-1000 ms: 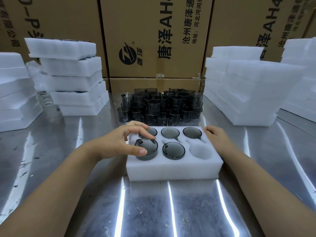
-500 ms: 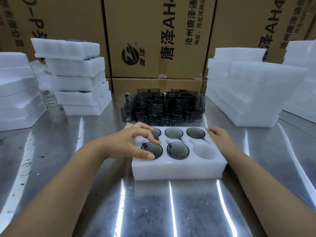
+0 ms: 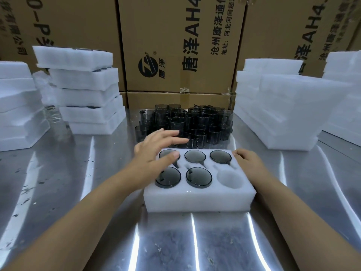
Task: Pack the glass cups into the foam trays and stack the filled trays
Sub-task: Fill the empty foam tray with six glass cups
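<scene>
Your left hand (image 3: 154,153) has lifted off the near-left cup (image 3: 168,177) and now stretches forward over the far edge of the tray, while your right hand (image 3: 248,161) has kept its place at the tray's far right corner.

The table (image 3: 78,173) carries everything, with cardboard boxes (image 3: 175,45) walled up behind it. At far left stands a stack of trays (image 3: 88,90) with dark glass showing between the layers. At far right are piles of plain white foam (image 3: 283,110).

The foam tray (image 3: 195,200) lies straight in front of you, its long axis running left to right. It holds five cups: three across the far row and two in the near row. Only the near-right pocket (image 3: 230,178) is empty, on your right hand's side.

The loose cups (image 3: 187,122) stand upright in a tight cluster just beyond the tray's far edge, dead ahead. Your left hand is the nearer one. Its fingers are straight and hold nothing, and the fingertips are close to the front row of the cluster. Your right hand holds the tray with bent fingers, thumb on the top face.

One more cup probably fills this tray. It has to come back toward you and across to the right, past the seated cups.
</scene>
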